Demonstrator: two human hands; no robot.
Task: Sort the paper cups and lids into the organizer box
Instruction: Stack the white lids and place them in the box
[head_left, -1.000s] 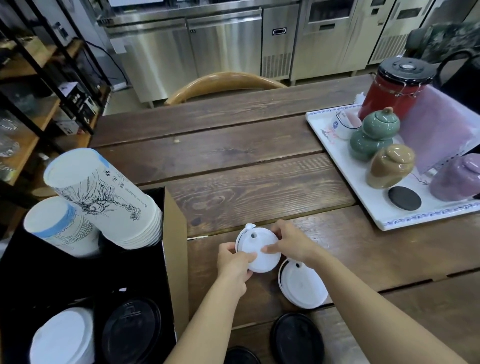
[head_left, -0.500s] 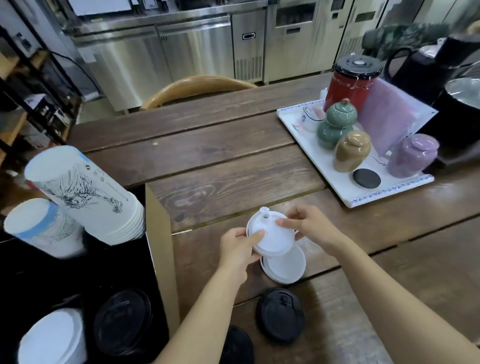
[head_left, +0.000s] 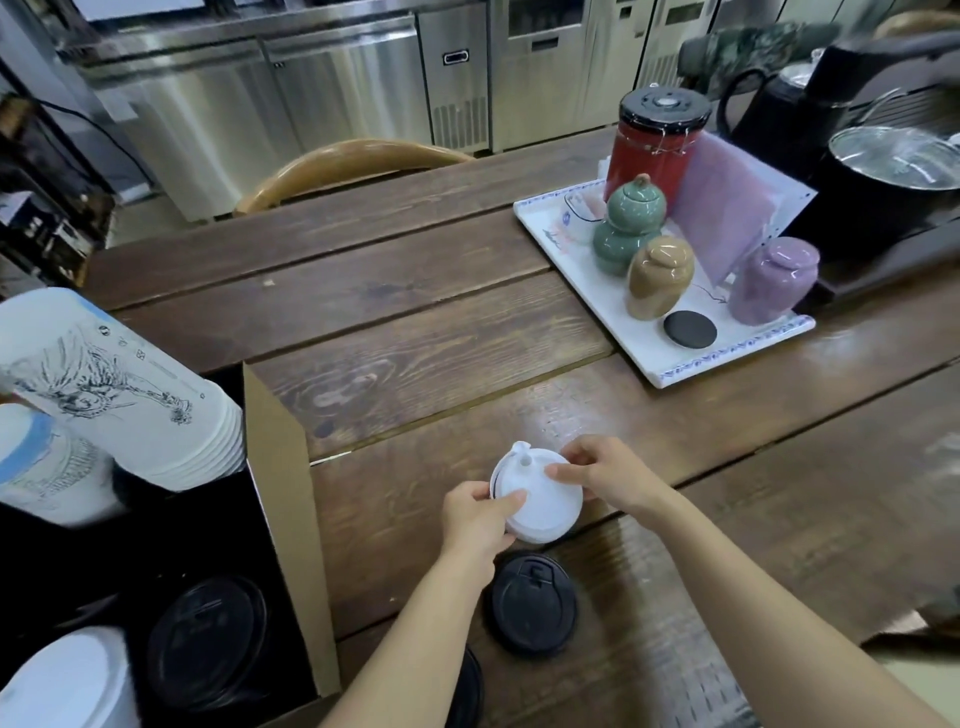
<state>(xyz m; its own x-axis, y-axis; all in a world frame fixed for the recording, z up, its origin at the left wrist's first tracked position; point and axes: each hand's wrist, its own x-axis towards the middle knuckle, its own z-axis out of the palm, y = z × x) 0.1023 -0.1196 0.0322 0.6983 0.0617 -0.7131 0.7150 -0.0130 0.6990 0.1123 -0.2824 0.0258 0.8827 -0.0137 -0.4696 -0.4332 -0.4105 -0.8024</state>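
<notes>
Both hands hold a white lid (head_left: 535, 493) just above the wooden table (head_left: 415, 322); my left hand (head_left: 475, 522) pinches its near-left rim and my right hand (head_left: 605, 473) its far-right rim. Whether a second white lid lies under it I cannot tell. A black lid (head_left: 532, 603) lies on the table just below, and another black lid (head_left: 470, 691) is partly hidden by my left forearm. The organizer box (head_left: 283, 499) stands at the left, holding two stacks of printed paper cups (head_left: 119, 395), a black lid stack (head_left: 208, 639) and a white lid stack (head_left: 67, 680).
A white tray (head_left: 644, 358) at the right carries a red canister (head_left: 657, 143), green, tan and purple ceramic jars and a black disc. A black kettle and a steel pot stand at the far right. A wooden chair back (head_left: 353, 161) rises behind the table.
The white lid in my hands has come down over the second white lid that lay to its right. The camera has swung to the right.
</notes>
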